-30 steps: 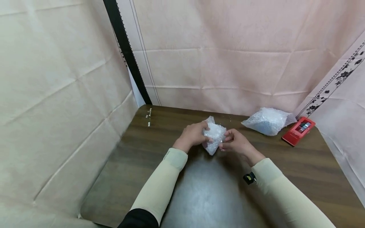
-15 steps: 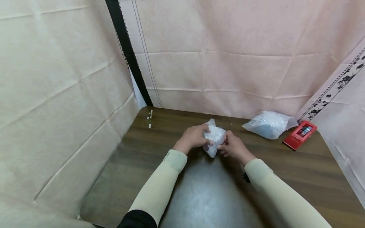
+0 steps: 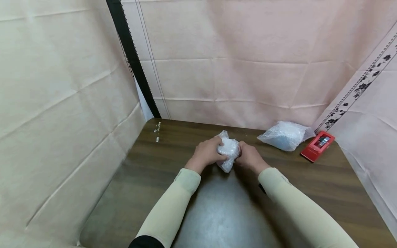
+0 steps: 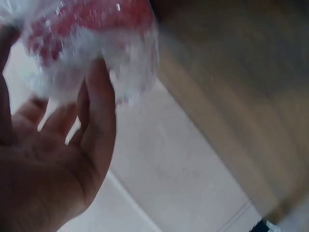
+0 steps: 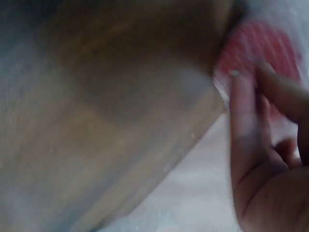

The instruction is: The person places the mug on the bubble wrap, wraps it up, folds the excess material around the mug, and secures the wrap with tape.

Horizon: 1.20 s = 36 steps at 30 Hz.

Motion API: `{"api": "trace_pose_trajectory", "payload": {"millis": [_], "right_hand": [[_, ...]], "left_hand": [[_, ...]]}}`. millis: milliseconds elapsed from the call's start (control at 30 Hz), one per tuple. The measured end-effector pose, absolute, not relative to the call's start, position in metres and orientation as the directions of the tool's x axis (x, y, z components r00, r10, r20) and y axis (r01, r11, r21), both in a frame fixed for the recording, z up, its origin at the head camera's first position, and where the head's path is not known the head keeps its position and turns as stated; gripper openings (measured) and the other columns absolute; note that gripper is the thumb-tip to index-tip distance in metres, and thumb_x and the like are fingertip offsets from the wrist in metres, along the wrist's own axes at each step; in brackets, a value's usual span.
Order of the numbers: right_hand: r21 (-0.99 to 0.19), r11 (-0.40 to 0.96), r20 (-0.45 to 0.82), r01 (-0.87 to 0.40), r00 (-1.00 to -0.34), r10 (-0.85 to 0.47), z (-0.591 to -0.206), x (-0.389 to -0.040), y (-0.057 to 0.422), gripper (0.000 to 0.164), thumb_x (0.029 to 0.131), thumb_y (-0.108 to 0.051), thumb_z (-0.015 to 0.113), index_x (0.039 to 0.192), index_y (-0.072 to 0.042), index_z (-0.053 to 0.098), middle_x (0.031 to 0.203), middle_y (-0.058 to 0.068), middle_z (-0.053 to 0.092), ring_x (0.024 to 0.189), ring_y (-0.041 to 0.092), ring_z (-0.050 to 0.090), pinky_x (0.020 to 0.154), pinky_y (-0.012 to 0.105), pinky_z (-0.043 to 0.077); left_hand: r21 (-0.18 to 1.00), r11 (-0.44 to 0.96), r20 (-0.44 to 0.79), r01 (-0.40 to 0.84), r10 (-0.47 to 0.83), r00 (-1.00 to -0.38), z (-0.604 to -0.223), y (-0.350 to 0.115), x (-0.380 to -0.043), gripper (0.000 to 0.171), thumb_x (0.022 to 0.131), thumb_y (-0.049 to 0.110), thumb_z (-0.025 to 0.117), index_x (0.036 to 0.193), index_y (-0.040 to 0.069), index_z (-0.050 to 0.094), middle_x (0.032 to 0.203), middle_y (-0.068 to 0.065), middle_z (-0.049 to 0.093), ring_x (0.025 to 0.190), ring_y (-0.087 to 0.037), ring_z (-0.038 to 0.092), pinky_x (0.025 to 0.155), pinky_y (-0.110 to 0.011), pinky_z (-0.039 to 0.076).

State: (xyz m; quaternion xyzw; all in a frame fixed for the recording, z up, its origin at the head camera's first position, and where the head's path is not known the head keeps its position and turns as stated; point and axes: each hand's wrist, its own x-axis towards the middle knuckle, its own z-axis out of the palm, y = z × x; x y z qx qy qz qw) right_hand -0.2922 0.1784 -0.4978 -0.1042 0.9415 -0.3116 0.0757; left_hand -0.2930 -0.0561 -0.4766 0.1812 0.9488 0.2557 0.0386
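A small bubble-wrapped bundle is held between both hands over the middle of the table. Something red shows through its clear wrap in the left wrist view; its kind is hidden. My left hand grips the bundle from the left, fingers behind and thumb in front. On the other side, my right hand pinches the wrap's right edge. The right wrist view is blurred, but thumb and fingers meet at the red part there.
Another bubble-wrapped parcel, bluish inside, lies at the back right. Beside it sits a red tape dispenser. Small white scraps lie on the table's back left. Pale cloth hangs behind.
My right hand has closed in on the bundle's right side, from loosely spread fingers to a pinch. My left hand keeps its grip. The view has shifted slightly.
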Motion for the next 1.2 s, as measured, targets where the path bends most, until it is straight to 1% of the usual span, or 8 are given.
{"api": "trace_pose_trajectory", "payload": {"millis": [133,200,333,500,600,767,967,1200], "right_hand": [[-0.57,0.815,-0.184,-0.106,-0.95,-0.252,-0.475,-0.279,0.19,0.031,0.095,-0.017,0.082,0.101,-0.007,0.054,0.09,0.007,0.057,0.084,0.025,0.056,0.072,0.035,0.046],[-0.554,0.829,-0.242,-0.077,-0.938,-0.249,-0.473,-0.276,0.201,0.03,0.101,-0.022,0.081,0.105,-0.006,0.056,0.094,0.008,0.061,0.086,0.024,0.061,0.073,0.035,0.049],[-0.561,0.828,-0.318,-0.025,-0.916,-0.244,-0.475,-0.267,0.223,0.031,0.107,-0.025,0.078,0.114,-0.003,0.058,0.104,0.015,0.073,0.087,0.024,0.073,0.074,0.036,0.058],[-0.604,0.797,-0.366,0.02,-0.895,-0.254,-0.481,-0.248,0.247,0.032,0.106,-0.022,0.078,0.118,0.0,0.059,0.118,0.021,0.076,0.088,0.025,0.078,0.076,0.039,0.064],[-0.622,0.782,-0.375,0.047,-0.895,-0.244,-0.486,-0.238,0.258,0.032,0.106,-0.021,0.078,0.119,0.001,0.06,0.12,0.022,0.076,0.089,0.023,0.077,0.076,0.039,0.065],[-0.61,0.79,-0.369,0.062,-0.905,-0.213,-0.49,-0.227,0.274,0.033,0.106,-0.023,0.078,0.119,0.001,0.061,0.119,0.021,0.076,0.091,0.022,0.076,0.079,0.04,0.065],[-0.556,0.831,-0.318,0.009,-0.926,-0.202,-0.487,-0.223,0.286,0.038,0.106,-0.03,0.079,0.124,0.0,0.063,0.123,0.022,0.077,0.106,0.03,0.073,0.091,0.051,0.064],[-0.553,0.833,-0.307,0.006,-0.931,-0.197,-0.482,-0.224,0.286,0.044,0.107,-0.031,0.077,0.132,0.002,0.064,0.131,0.027,0.074,0.118,0.04,0.072,0.102,0.062,0.063]], "left_hand": [[0.499,0.801,0.067,0.332,0.346,-0.936,-0.484,-0.052,-0.294,0.051,0.097,0.05,0.091,0.131,0.018,0.072,0.173,-0.005,0.06,0.141,-0.03,0.071,0.112,-0.051,0.061],[0.517,0.787,0.085,0.336,0.343,-0.935,-0.485,-0.052,-0.297,0.051,0.097,0.045,0.093,0.133,0.015,0.072,0.174,-0.007,0.058,0.155,-0.029,0.063,0.121,-0.049,0.058],[0.553,0.762,0.105,0.337,0.337,-0.935,-0.485,-0.052,-0.309,0.053,0.098,0.037,0.093,0.14,0.012,0.071,0.176,-0.007,0.056,0.166,-0.027,0.051,0.13,-0.046,0.052],[0.558,0.75,0.096,0.357,0.369,-0.924,-0.485,-0.053,-0.33,0.057,0.1,0.032,0.091,0.149,0.013,0.068,0.174,-0.005,0.059,0.162,-0.029,0.055,0.13,-0.045,0.051],[0.553,0.744,0.086,0.374,0.395,-0.915,-0.485,-0.054,-0.341,0.056,0.101,0.029,0.09,0.149,0.011,0.069,0.177,-0.006,0.054,0.16,-0.031,0.057,0.13,-0.045,0.051],[0.565,0.73,0.083,0.384,0.413,-0.907,-0.487,-0.049,-0.353,0.054,0.103,0.029,0.088,0.15,0.009,0.07,0.182,-0.006,0.046,0.165,-0.031,0.051,0.134,-0.044,0.047],[0.557,0.736,0.102,0.384,0.399,-0.911,-0.492,-0.041,-0.362,0.057,0.104,0.031,0.087,0.154,0.011,0.069,0.183,-0.008,0.046,0.168,-0.031,0.048,0.137,-0.043,0.044],[0.548,0.739,0.085,0.393,0.418,-0.904,-0.488,-0.044,-0.37,0.064,0.105,0.036,0.085,0.161,0.014,0.064,0.184,-0.008,0.042,0.169,-0.032,0.046,0.138,-0.045,0.042]]}}
